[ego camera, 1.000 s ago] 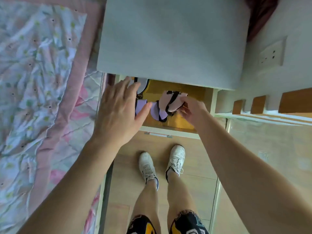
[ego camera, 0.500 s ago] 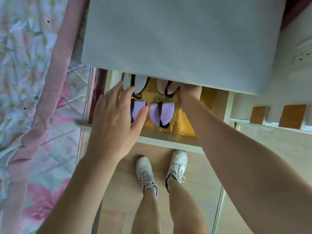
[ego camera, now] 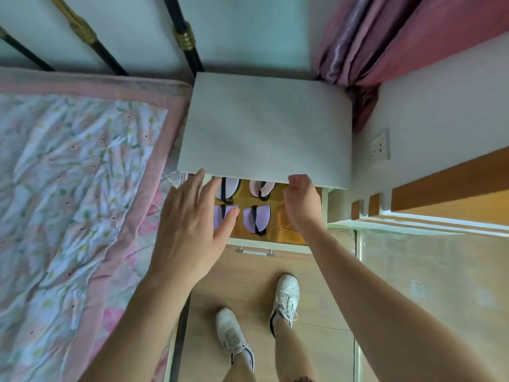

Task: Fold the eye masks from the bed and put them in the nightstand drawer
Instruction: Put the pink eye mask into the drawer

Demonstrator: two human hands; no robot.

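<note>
So the right hand [ego camera: 301, 201] has pulled back out of the drawer [ego camera: 275, 242] since half a second ago, when it was reaching deep under the nightstand top [ego camera: 265, 130]. The pink eye mask [ego camera: 261, 188] it was carrying a second ago is now parked at the back, just left of that hand. From where I'm watching, the right hand looks loosely curled with the fingers tucked in and nothing in it, sitting right at the front edge of the nightstand top, over the right side of the drawer.

The left hand [ego camera: 190, 230] is flat and spread, fingers apart, holding nothing, hovering over the left front corner of the drawer. Its fingertips cover part of a purple eye mask [ego camera: 221, 215]. I can't tell if it's actually touching it.

Four folded masks in there, two by two on the yellow drawer bottom. Between the two hands sits a second purple eye mask [ego camera: 257, 219] in front, with the pink one behind it. A white eye mask [ego camera: 230, 187] with a black strap lies just beyond the left fingertips.

The floral quilt [ego camera: 74, 194] on the bed is off to the left of the left hand. White sneakers [ego camera: 286, 296] are on the wood floor below both hands.
</note>
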